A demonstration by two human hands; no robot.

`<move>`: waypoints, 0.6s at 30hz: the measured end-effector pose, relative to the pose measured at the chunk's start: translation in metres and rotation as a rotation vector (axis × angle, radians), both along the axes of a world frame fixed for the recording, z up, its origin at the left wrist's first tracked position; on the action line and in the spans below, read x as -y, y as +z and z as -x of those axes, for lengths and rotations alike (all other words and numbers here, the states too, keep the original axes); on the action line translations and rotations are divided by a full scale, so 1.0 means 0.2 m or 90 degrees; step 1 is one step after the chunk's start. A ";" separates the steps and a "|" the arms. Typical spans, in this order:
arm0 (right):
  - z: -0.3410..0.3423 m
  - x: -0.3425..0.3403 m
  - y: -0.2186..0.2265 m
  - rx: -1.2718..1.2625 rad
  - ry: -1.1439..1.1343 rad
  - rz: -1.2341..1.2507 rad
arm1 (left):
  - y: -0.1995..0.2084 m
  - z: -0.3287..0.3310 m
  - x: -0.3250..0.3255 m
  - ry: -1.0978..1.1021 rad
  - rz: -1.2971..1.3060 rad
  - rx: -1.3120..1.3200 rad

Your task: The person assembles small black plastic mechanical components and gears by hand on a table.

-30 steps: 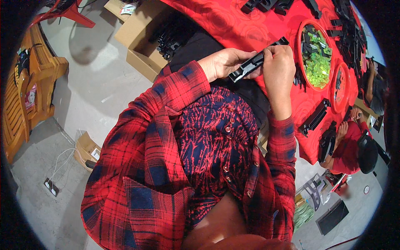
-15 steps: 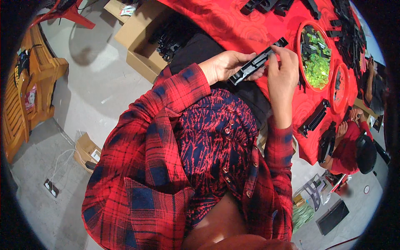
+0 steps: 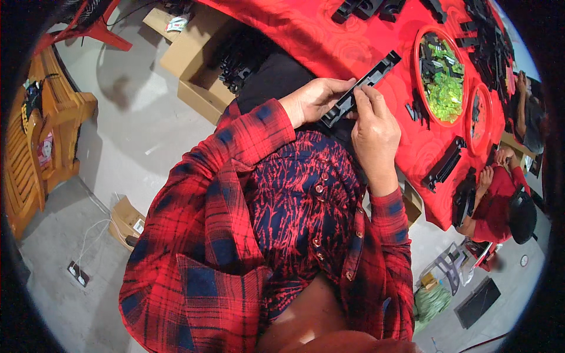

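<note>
A long, narrow black plastic part (image 3: pixel 381 69) with a recessed channel lies tilted across my two hands, its far end pointing up and to the right. My left hand (image 3: pixel 315 100) grips its near half, thumb on top. Over the middle of the part, my right hand (image 3: pixel 376 138) has its fingers pressed together on the channel. Whether a small piece sits under those fingertips is hidden. Right of my hands, a round red tray (image 3: pixel 417 73) on the table holds yellow-green and black small pieces.
Black parts (image 3: pixel 444 165) lie on the red tablecloth (image 3: pixel 300 32), and more are piled at its far side. A second red tray (image 3: pixel 487 112) stands beside the first. An open cardboard box (image 3: pixel 197 88) holds black parts. A co-worker in red (image 3: pixel 494 203) sits at right.
My right hand has slid down the black part from its far end to its middle, its fingers now bunched there. My left hand keeps its grip; the view has shifted slightly.
</note>
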State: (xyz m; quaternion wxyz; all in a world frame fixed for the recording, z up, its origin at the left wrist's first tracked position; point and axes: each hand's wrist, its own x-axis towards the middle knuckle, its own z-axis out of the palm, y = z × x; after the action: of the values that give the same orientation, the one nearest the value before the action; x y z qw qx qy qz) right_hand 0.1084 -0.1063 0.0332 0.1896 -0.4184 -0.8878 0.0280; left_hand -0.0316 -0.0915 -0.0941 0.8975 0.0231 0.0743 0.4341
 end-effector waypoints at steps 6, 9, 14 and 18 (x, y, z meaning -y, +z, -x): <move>0.01 0.00 0.02 0.049 0.001 -0.003 | 0.02 0.01 0.01 -0.010 0.004 0.034; 0.00 0.00 0.03 0.062 0.022 -0.041 | 0.02 0.01 0.02 0.008 -0.010 0.026; 0.03 0.01 0.11 0.230 -0.011 -0.142 | 0.04 0.00 0.03 0.009 -0.025 0.035; 0.02 0.03 0.10 0.219 -0.036 -0.136 | 0.06 -0.01 0.04 0.038 -0.010 -0.045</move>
State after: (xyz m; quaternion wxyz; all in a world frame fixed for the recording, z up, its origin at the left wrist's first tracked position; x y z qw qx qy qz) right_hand 0.1052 -0.1125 0.0533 0.0793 -0.4194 -0.8928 -0.1438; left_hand -0.0294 -0.0990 -0.0829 0.8807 0.0430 0.1032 0.4603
